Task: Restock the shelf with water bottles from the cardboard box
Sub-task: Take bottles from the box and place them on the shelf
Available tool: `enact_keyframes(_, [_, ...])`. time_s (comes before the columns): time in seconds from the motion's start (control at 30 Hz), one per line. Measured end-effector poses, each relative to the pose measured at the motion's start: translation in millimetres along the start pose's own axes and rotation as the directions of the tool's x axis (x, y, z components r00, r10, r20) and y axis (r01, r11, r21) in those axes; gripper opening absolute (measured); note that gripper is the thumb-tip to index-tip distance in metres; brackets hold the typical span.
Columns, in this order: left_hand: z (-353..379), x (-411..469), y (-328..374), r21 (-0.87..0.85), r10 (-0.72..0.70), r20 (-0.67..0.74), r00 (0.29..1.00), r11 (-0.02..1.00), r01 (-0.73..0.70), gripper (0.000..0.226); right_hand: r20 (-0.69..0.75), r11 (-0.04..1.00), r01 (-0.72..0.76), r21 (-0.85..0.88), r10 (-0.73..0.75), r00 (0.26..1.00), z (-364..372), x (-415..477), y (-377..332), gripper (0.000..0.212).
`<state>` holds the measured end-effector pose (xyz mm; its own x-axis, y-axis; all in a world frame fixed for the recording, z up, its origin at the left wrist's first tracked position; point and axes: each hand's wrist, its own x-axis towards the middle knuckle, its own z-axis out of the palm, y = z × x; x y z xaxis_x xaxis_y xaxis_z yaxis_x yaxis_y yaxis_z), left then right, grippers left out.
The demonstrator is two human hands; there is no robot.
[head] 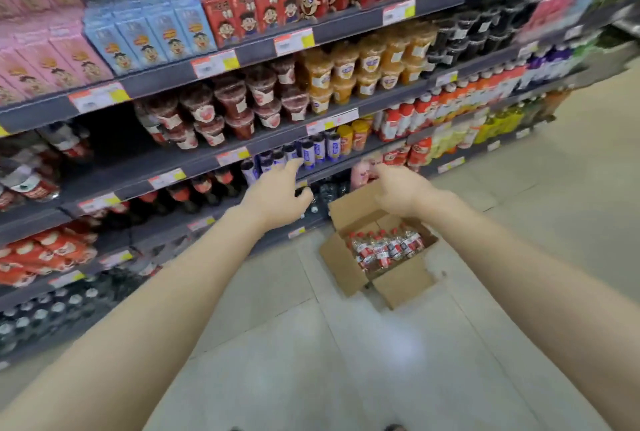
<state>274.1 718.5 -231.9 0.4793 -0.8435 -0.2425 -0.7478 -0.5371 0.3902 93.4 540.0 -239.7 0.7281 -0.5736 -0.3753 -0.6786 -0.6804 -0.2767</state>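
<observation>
Shelf [38, 117]: grey tiers of drinks run up and away to the left of both hands and past them to the right; yellow and orange price tags sit on the rails.
Pink cartons [41, 49]: far up and left of the left hand, on the upper tiers.
Blue cartons [149, 32]: up and left of the left hand, just right of the pink ones.
Cola [194, 190]: dark bottles with red labels, just left of the left hand, on a low tier.
Red cups [235, 105]: stacked above the left hand.
Left hand [277, 195]: stretched toward the shelf front, fingers loosely spread and relaxed, nothing in it.
Cans [313, 150]: purple, just above the left hand's fingertips.
Box [341, 261]: cardboard, on the floor against the foot of the shelf, flaps open, below the right hand and down to the right of the left hand.
Water bottles [386, 250]: upright in the box, red caps and labels, right under the right hand; they fill its middle.
Right hand [401, 195]: above the box, back toward the camera, fingers relaxed and pointing at the shelf, nothing seen in it; apart from the left hand.
Floor [346, 361]: pale tiles below both forearms.
</observation>
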Motion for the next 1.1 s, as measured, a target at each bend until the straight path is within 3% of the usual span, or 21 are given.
enact_keyframes(0.17, [58.3, 33.4, 92.7, 0.000, -0.015, 0.078, 0.997, 1.000, 0.015, 0.070, 0.033, 0.994, -0.087, 0.058, 0.086, 0.996, -15.6, -15.9, 115.3, 0.064])
enact_keyframes(0.27, [86.9, 65.4, 120.1, 0.000, -0.046, 0.142, 0.989, 0.999, 0.047, 0.069, 0.054, 0.990, -0.115, 0.079, 0.111, 0.992, -22.2, -2.2, 163.2, 0.045])
enact_keyframes(0.47, [135.3, 152.0, 126.4, -0.041, -0.168, 0.192, 0.967, 0.983, 0.179, 0.073, 0.114, 0.981, -0.152, 0.124, 0.138, 0.984, -16.7, 78.0, 217.2, 0.052])
enact_keyframes(0.6, [178.4, 222.7, 112.2, -0.074, -0.243, 0.248, 0.938, 0.960, 0.268, 0.059, 0.175, 0.965, -0.190, 0.183, 0.158, 0.972, 1.7, 154.4, 246.0, 0.044])
enact_keyframes(0.73, [223.6, 283.0, 102.0, -0.054, -0.349, 0.320, 0.881, 0.921, 0.385, 0.044, 0.280, 0.967, -0.219, 0.131, 0.175, 0.944, 36.5, 226.8, 286.0, 0.045])
enact_keyframes(0.9, [285.9, 333.5, 89.7, -0.110, -0.480, 0.386, 0.788, 0.824, 0.556, 0.059, 0.443, 0.978, -0.205, 0.045, 0.164, 0.881, 90.9, 296.7, 326.5, 0.038])
enact_keyframes(1.1, [390.3, 363.2, 80.6, -0.054, -0.624, 0.428, 0.654, 0.704, 0.708, 0.057, 0.600, 0.984, -0.168, 0.062, 0.098, 0.794, 202.3, 366.6, 372.8, 0.018])
